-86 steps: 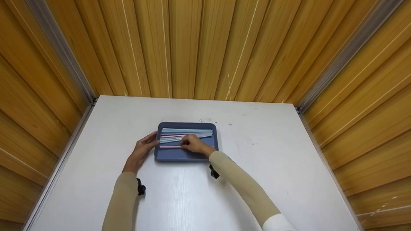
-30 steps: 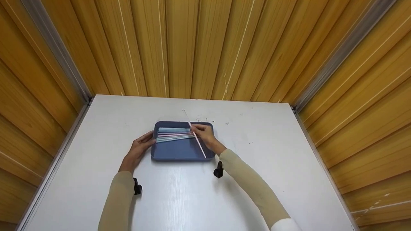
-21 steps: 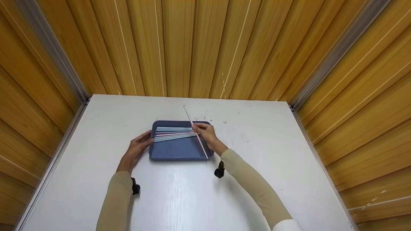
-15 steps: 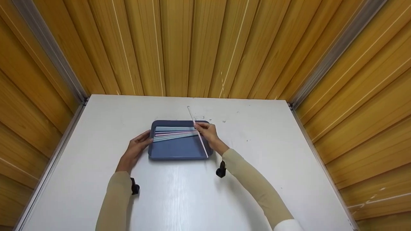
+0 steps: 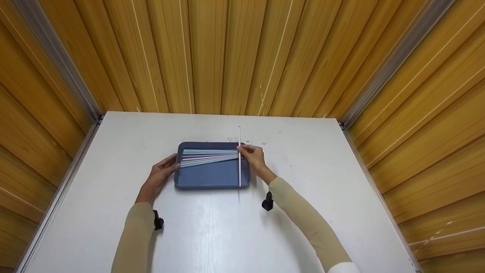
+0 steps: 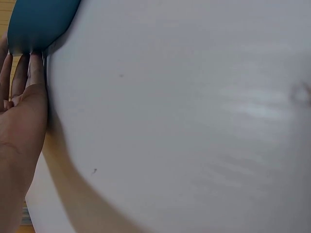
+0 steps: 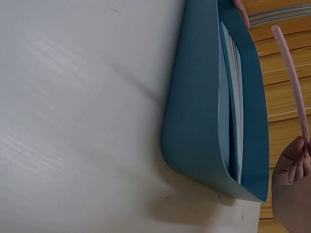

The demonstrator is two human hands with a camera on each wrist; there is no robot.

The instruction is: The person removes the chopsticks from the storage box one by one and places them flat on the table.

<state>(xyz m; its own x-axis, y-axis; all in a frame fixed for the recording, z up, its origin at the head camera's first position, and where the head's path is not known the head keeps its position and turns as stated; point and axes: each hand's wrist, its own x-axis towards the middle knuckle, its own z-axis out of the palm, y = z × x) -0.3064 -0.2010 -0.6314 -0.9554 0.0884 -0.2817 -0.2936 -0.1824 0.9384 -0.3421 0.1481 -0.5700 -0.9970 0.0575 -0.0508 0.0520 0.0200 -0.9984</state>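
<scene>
Head view has the right hand [image 5: 254, 157] pinching one pale pink straw [image 5: 239, 171], held up over the right end of the blue tray [image 5: 208, 177], pointing near to far. Left hand [image 5: 158, 177] just rests against the tray's left wall, fingers pretty straight. Other straws [image 5: 202, 157], bluish plus some pink, lie inside toward the far side, fanning out leftward.

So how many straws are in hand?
1: the pink straw pinched in the right hand, over the right end of the blue tray. The straws inside overlap; some may be hidden.
</scene>
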